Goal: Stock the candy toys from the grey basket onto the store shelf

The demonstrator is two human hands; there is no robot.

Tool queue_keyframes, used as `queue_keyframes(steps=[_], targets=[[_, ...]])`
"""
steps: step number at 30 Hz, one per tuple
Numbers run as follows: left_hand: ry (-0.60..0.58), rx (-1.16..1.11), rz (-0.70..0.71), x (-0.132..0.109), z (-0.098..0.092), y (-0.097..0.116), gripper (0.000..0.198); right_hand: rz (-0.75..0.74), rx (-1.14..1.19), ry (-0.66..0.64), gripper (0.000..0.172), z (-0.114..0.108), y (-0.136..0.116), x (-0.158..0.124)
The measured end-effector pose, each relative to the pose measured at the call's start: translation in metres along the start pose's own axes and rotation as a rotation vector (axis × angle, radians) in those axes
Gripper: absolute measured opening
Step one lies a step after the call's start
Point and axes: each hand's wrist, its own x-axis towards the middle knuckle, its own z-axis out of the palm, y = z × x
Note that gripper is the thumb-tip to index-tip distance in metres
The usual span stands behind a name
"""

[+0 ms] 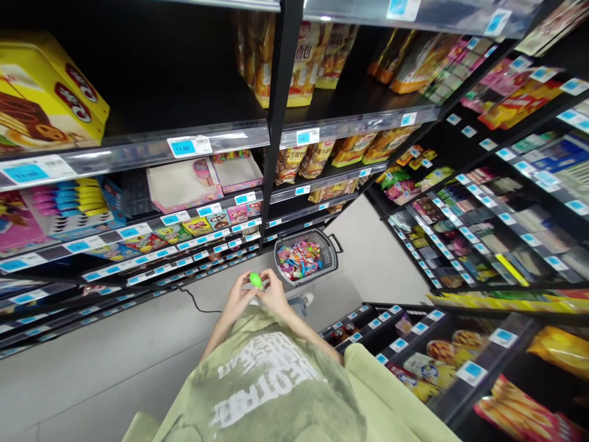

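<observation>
Both my hands meet low in front of my green printed shirt, pinching a small bright green egg-shaped object (256, 280) between them. My left hand (240, 296) grips it from the left and my right hand (274, 293) from the right, fingers curled. Just beyond my hands, on the grey floor, stands a grey shopping basket (331, 261) filled with several colourful candy packets.
Black shelves (276, 110) of snacks with blue price tags line the left and far side; another rack (483, 202) runs along the right. A yellow box (50, 92) sits top left. A black cable (196, 301) lies on the floor.
</observation>
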Motion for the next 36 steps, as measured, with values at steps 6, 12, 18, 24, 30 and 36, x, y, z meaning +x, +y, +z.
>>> queue_keyframes(steps=[6, 12, 18, 24, 30, 36], targets=[[0.033, 0.097, 0.009, -0.003, 0.006, -0.008, 0.058, -0.088, -0.151, -0.061, 0.034, -0.001, 0.005, -0.004], [0.048, 0.129, 0.012, -0.004, -0.007, -0.008, 0.056, -0.100, -0.060, -0.124, 0.032, 0.002, 0.004, -0.004], [0.226, 0.265, 0.159, 0.003, -0.040, 0.012, 0.055, -0.018, -0.016, -0.219, 0.029, 0.004, 0.008, -0.010], [0.501, 0.407, 0.299, 0.009, -0.076, 0.049, 0.046, 0.059, 0.034, -0.361, 0.035, 0.008, 0.023, -0.021], [0.802, 0.343, 0.367, 0.017, -0.118, 0.084, 0.043, 0.041, 0.025, -0.434, 0.041, 0.010, 0.034, -0.031], [1.107, 0.268, 0.431, 0.025, -0.178, 0.115, 0.049, 0.038, -0.021, -0.503, 0.044, 0.009, 0.046, -0.038]])
